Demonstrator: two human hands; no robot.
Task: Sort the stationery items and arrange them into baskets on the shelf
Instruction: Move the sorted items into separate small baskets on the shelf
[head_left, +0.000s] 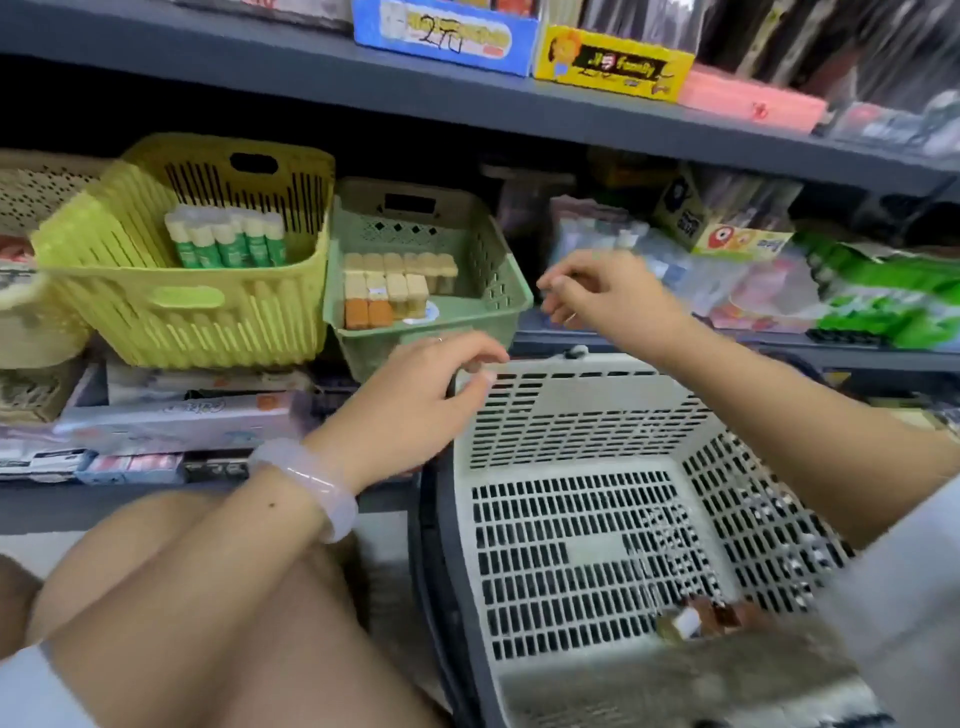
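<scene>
With both my left hand and right hand loosely curled and empty, I should dip into the white basket for the last small items, then line them neatly in the green basket.

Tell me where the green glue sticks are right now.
In the head view, the green glue sticks stand upright in a row inside the yellow basket on the shelf's left side, just left of the green basket.
</scene>
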